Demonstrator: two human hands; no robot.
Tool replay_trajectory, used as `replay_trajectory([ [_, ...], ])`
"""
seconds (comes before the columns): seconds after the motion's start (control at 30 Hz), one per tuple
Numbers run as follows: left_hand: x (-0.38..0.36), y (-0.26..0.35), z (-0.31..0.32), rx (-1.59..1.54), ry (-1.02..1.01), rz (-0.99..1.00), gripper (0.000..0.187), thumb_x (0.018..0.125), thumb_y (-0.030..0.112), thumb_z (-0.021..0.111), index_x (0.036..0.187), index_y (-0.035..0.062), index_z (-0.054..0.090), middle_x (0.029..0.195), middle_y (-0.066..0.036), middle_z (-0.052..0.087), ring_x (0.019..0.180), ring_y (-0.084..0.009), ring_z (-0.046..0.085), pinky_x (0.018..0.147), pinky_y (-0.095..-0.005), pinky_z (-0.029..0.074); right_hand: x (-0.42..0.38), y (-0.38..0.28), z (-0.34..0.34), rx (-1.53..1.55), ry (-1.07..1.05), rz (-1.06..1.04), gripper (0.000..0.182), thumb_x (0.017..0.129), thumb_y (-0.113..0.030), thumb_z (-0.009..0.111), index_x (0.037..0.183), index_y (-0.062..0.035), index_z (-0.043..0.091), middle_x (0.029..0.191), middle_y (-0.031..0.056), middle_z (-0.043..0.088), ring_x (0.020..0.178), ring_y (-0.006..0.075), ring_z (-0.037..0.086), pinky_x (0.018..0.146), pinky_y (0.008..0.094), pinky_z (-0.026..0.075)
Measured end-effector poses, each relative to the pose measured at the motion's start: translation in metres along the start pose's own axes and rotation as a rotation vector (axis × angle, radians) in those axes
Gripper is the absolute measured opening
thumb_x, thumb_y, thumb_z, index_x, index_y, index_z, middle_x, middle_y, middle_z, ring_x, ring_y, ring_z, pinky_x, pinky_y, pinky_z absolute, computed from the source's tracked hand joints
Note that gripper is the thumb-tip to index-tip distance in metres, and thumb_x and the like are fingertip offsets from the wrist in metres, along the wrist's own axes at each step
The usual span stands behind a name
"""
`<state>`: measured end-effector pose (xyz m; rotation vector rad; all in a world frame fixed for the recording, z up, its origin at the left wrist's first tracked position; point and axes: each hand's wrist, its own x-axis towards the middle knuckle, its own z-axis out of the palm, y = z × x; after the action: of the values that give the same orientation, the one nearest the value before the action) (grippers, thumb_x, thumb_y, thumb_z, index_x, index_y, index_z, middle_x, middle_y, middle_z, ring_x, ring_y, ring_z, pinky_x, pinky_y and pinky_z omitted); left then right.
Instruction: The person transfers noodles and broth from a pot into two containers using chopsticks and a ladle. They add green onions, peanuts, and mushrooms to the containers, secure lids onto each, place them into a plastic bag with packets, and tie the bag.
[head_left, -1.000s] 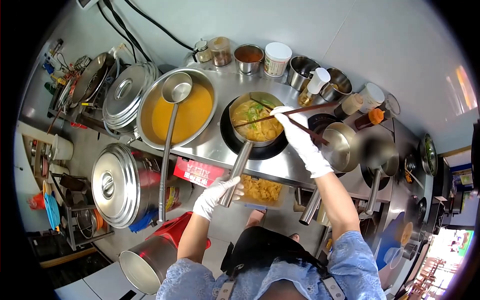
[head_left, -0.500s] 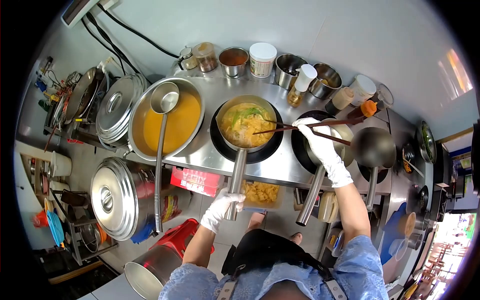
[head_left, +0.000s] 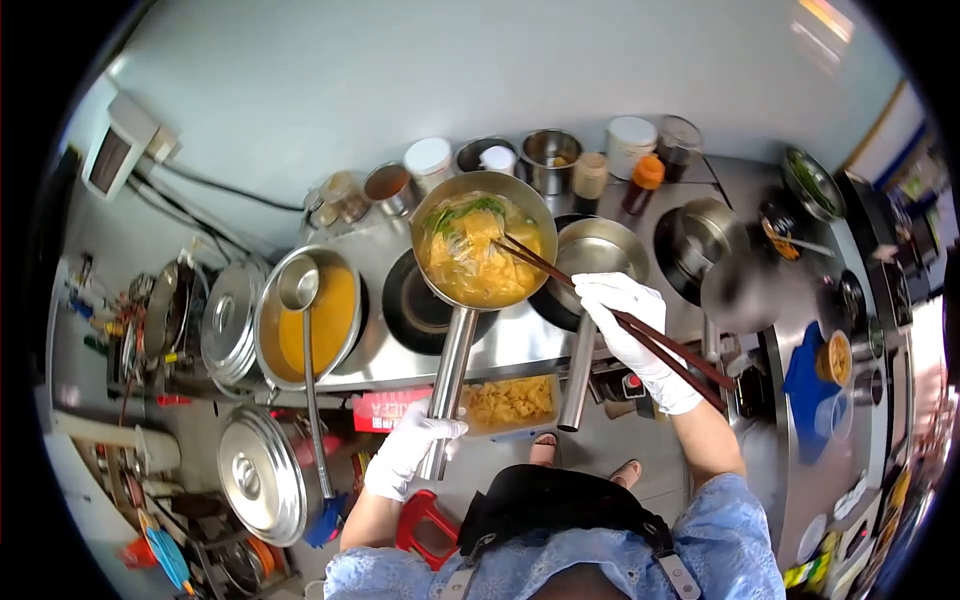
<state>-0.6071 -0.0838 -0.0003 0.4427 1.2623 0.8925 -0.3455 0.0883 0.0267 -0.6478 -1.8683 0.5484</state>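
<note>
My gloved left hand (head_left: 408,448) is wrapped round the long metal handle of a saucepan (head_left: 458,345). The pan is raised off the black round burner (head_left: 420,315) behind it. Yellow soup (head_left: 480,265) with noodles, tofu-like pieces and green leaves fills it. In my gloved right hand (head_left: 628,325) is a pair of long dark chopsticks (head_left: 672,352). Their tips dip into the soup from the right, while the thick ends stick out past my wrist. A second saucepan (head_left: 605,250) stands on the burner just behind my right hand.
To the left, a wide pot (head_left: 355,345) of orange broth holds a ladle (head_left: 300,283). A lidded stockpot (head_left: 258,478) stands below. Seasoning tubs (head_left: 430,162) and bottles (head_left: 645,182) line the wall. A tub of yellow pieces (head_left: 510,402) sits under the counter edge. Another saucepan (head_left: 710,225) is at right.
The saucepan has come up off its burner in my left hand. My right hand has turned the chopsticks, so their thick ends now point down to the right. The view has shifted rightward.
</note>
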Motion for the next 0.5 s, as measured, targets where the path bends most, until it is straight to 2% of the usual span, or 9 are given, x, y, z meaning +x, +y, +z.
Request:
replay_trajectory([
  [0.03, 0.001, 0.000, 0.008, 0.044, -0.039, 0.017, 0.033, 0.074, 0.001, 0.069, 0.102, -0.0031, 0.053, 0.068, -0.006, 0.055, 0.048, -0.0150, 0.052, 0.044, -0.0259, 0.041, -0.007, -0.001, -0.012, -0.015, 0.056, -0.040, 0.010, 0.077, 0.000, 0.067, 0.086, -0.0026, 0.068, 0.090, 0.0115, 0.069, 0.078, 0.0236, 0.067, 0.070, 0.0300, 0.054],
  [0.17, 0.006, 0.009, 0.059, 0.176, -0.211, -0.042, 0.033, 0.074, 0.003, 0.070, 0.102, -0.0040, 0.054, 0.068, -0.007, 0.055, 0.048, -0.0152, 0.051, 0.044, -0.0270, 0.041, -0.044, -0.009, -0.074, -0.027, 0.263, 0.097, 0.012, 0.079, 0.004, 0.064, 0.090, 0.0018, 0.068, 0.092, 0.0146, 0.069, 0.081, 0.0200, 0.067, 0.073, 0.0287, 0.053],
  [0.2, 0.013, 0.005, 0.070, 0.208, -0.248, -0.052, 0.033, 0.074, 0.003, 0.070, 0.102, -0.0041, 0.054, 0.067, -0.007, 0.054, 0.048, -0.0158, 0.052, 0.044, -0.0276, 0.041, -0.058, -0.003, -0.088, 0.080, 0.373, 0.080, 0.010, 0.082, 0.003, 0.062, 0.091, 0.0028, 0.067, 0.093, 0.0142, 0.068, 0.084, 0.0193, 0.066, 0.076, 0.0290, 0.053],
  [0.27, 0.017, 0.006, 0.107, 0.268, -0.298, -0.083, 0.032, 0.074, 0.003, 0.070, 0.101, -0.0045, 0.054, 0.067, -0.008, 0.054, 0.048, -0.0161, 0.052, 0.044, -0.0275, 0.041, -0.090, 0.005, -0.118, 0.216, 0.596, 0.262, 0.010, 0.086, 0.001, 0.058, 0.094, 0.0047, 0.065, 0.095, 0.0133, 0.067, 0.088, 0.0188, 0.065, 0.079, 0.0290, 0.052],
  [0.3, 0.020, 0.006, 0.125, 0.301, -0.345, -0.101, 0.033, 0.073, 0.003, 0.070, 0.101, -0.0047, 0.054, 0.066, -0.007, 0.054, 0.048, -0.0163, 0.052, 0.044, -0.0274, 0.041, -0.101, 0.000, -0.137, 0.360, 0.687, 0.296, 0.013, 0.089, -0.002, 0.056, 0.097, 0.0066, 0.062, 0.098, 0.0140, 0.065, 0.089, 0.0201, 0.065, 0.079, 0.0305, 0.053],
  [0.33, 0.022, 0.004, 0.146, 0.314, -0.385, -0.122, 0.034, 0.072, 0.004, 0.070, 0.101, -0.0049, 0.054, 0.066, -0.007, 0.054, 0.048, -0.0160, 0.052, 0.045, -0.0273, 0.041, -0.112, -0.003, -0.156, 0.392, 0.768, 0.286, 0.016, 0.092, -0.006, 0.055, 0.100, 0.0060, 0.060, 0.101, 0.0158, 0.064, 0.090, 0.0225, 0.065, 0.079, 0.0333, 0.055],
  [0.4, 0.034, -0.008, 0.181, 0.355, -0.478, -0.156, 0.035, 0.072, 0.005, 0.071, 0.101, -0.0046, 0.055, 0.066, -0.007, 0.054, 0.048, -0.0155, 0.051, 0.045, -0.0273, 0.040, -0.142, -0.006, -0.194, 0.459, 0.974, 0.398, 0.017, 0.093, -0.009, 0.055, 0.101, 0.0046, 0.060, 0.101, 0.0168, 0.064, 0.090, 0.0246, 0.065, 0.078, 0.0363, 0.057],
  [0.5, 0.045, -0.026, 0.247, 0.419, -0.641, -0.202, 0.035, 0.072, 0.007, 0.070, 0.101, -0.0039, 0.054, 0.067, -0.007, 0.054, 0.049, -0.0149, 0.050, 0.045, -0.0272, 0.040, -0.193, -0.004, -0.252, 0.498, 1.183, 0.368, 0.018, 0.094, -0.013, 0.054, 0.102, 0.0030, 0.058, 0.101, 0.0179, 0.063, 0.090, 0.0273, 0.065, 0.076, 0.0383, 0.058],
])
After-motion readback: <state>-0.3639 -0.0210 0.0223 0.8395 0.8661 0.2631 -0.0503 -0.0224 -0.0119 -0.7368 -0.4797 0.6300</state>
